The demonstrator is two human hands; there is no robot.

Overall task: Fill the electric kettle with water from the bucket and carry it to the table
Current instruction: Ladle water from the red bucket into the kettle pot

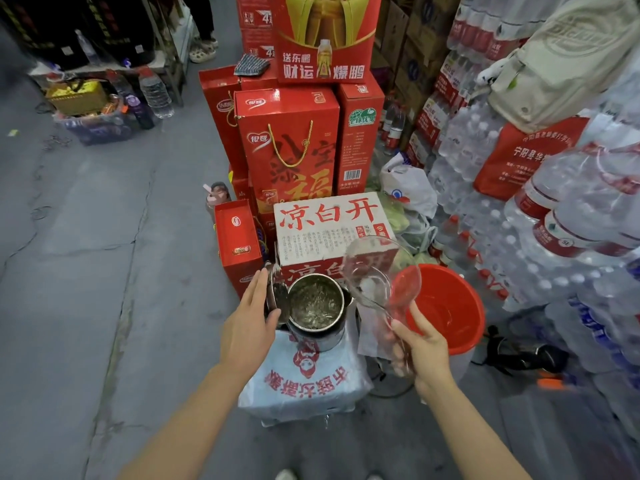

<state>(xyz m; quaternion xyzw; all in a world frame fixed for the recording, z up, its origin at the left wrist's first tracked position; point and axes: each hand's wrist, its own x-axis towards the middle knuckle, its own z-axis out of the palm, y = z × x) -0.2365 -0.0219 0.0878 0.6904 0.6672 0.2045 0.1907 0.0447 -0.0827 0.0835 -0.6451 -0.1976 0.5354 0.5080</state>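
Note:
A steel electric kettle stands on a white pack with red print, its lid swung up on the left and water glinting inside. My left hand rests against that raised lid with the fingers stretched out. My right hand grips the handle of a clear plastic scoop, which is tilted toward the kettle's mouth. A red bucket sits on the floor just right of the kettle, behind the scoop.
Red gift boxes and a white carton are stacked right behind the kettle. Shrink-wrapped water bottle packs wall off the right side. Grey concrete floor stretches left. A crate of goods sits at the far left.

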